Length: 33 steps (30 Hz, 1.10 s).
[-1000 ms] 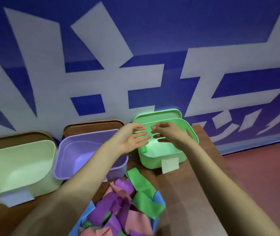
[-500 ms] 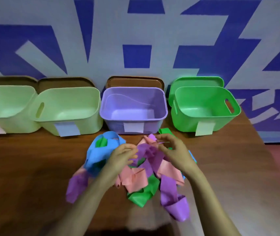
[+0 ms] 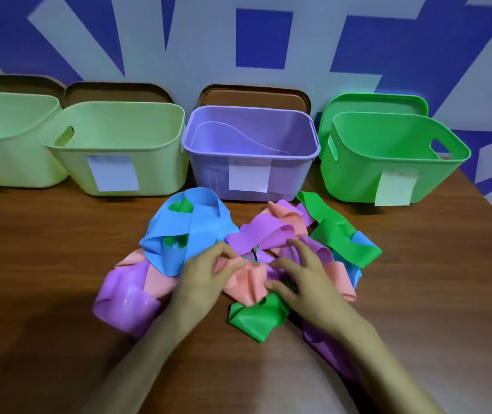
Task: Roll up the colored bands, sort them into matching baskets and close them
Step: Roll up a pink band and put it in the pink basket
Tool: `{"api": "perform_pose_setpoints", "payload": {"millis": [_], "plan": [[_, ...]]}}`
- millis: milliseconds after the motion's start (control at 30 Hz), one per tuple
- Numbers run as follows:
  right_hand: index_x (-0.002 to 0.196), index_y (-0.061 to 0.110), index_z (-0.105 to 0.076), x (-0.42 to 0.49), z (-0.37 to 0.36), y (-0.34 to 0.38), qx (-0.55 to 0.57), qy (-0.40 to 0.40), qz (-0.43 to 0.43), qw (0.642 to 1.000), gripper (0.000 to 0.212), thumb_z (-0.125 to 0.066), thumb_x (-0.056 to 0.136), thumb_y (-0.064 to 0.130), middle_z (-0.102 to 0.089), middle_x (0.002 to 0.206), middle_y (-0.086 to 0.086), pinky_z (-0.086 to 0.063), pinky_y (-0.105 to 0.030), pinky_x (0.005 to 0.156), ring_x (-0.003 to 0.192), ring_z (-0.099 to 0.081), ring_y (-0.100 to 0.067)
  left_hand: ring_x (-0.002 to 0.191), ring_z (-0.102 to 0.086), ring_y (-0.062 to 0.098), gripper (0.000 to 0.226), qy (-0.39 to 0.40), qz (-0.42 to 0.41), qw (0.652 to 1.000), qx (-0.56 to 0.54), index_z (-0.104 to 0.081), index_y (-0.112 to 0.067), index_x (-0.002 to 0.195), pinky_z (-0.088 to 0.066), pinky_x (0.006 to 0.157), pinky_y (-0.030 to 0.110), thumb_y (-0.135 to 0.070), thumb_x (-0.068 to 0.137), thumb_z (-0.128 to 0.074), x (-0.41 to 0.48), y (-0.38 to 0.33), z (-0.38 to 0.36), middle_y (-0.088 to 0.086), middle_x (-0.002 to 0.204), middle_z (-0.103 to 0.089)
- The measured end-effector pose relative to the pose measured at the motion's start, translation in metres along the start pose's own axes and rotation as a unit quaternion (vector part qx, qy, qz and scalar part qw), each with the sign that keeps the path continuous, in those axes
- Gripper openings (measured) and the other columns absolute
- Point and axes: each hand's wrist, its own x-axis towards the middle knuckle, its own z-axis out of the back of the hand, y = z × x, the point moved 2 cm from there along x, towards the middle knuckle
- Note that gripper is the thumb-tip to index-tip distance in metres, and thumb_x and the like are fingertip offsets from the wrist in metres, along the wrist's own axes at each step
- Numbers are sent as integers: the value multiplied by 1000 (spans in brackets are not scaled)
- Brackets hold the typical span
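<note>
Left hand pinches the pink band at its left edge. Right hand rests loose, fingers spread on the pile of bands. I see the pink band running crosswise between both hands, on the table before the purple basket.

Brown wood-grain table, surface glossy; a soft shadow lay across its near left part. Right edge ran diagonally toward the back. Behind it stood a wall, pale grey with bold blue shapes; one blue rectangle sat near top centre.
</note>
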Motion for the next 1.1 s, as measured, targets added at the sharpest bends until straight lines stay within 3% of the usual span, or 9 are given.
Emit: {"api": "perform_pose_setpoints", "payload": {"millis": [133, 300, 400, 467, 633, 767, 867, 1000, 1100], "plan": [[100, 12, -68, 9, 0, -4, -39, -50, 49, 997, 18, -63, 89, 24, -48, 134, -12, -36, -36, 103, 125, -45, -32, 74, -56, -2, 10, -4, -45, 999, -13, -65, -18, 78, -40, 69, 10, -24, 82, -71, 2, -14, 13, -14, 80, -65], [133, 12, -50, 11, 16, 9, -95, -17, 61, 993, 48, -52, 86, 4, -44, 143, -9, -23, -30, 113, 134, -37, -27, 55, -51, -4, 16, -41, -75, 990, -115, -64, -28, 74, -43, 60, 14, -18, 84, -70, 3, -46, 29, -21, 65, -62], [136, 11, -45, -5, 43, 41, 126, -52, 80, 987, 55, -55, 84, -4, -51, 138, -5, -33, -33, 111, 130, -45, -16, 46, -48, 0, 10, -24, -98, 985, -138, -66, -21, 76, -41, 50, 13, -16, 84, -70, -6, -76, 37, -12, 64, -60], [131, 11, -49, -20, 56, 66, 308, -23, 107, 945, 49, -64, 86, 1, -61, 126, -3, -46, -29, 101, 117, -57, -12, 46, -49, 0, 4, -9, -101, 977, -186, -66, -13, 82, -42, 46, 14, -12, 85, -68, -13, -97, 42, -6, 65, -59], [82, 18, -59, -35, 74, 97, 272, -97, 120, 950, 11, -60, 92, 14, -59, 78, -1, -44, -33, 71, 75, -53, -12, 56, -54, 0, 12, 4, -133, 977, -168, -66, -15, 84, -45, 50, 14, -4, 83, -69, -26, -123, 69, -10, 69, -63], [85, 14, -62, -49, 107, 107, 438, -118, 71, 889, 21, -46, 95, 5, -60, 72, -1, -46, -24, 63, 57, -55, -6, 67, -56, 1, 33, -14, -141, 989, -36, -60, -20, 86, -47, 60, 11, 12, 76, -63, -35, -110, 93, -8, 81, -62], [89, 10, -64, -52, 123, 110, 510, -90, 32, 855, 22, -43, 90, 6, -62, 69, -2, -47, -23, 54, 50, -53, -8, 74, -61, 11, 25, 3, -130, 991, -32, -64, -19, 75, -50, 73, 25, 6, 74, -67, -42, -99, 98, -1, 75, -66], [86, 10, -64, -48, 136, 101, 508, -106, -4, 855, 16, -48, 85, 12, -51, 60, 0, -39, -26, 57, 47, -42, -11, 62, -68, 19, 16, 46, -49, 965, -253, -65, -4, 90, -56, 59, 25, 8, 85, -56, -42, -103, 101, 10, 74, -68], [89, 9, -66, -47, 146, 94, 505, -120, 10, 855, 19, -47, 89, 11, -48, 60, 1, -38, -19, 43, 43, -41, -7, 57, -64, 14, 8, 107, -6, 936, -335, -61, -1, 96, -57, 59, 26, -2, 88, -59, -35, -109, 106, 6, 71, -68]]}}
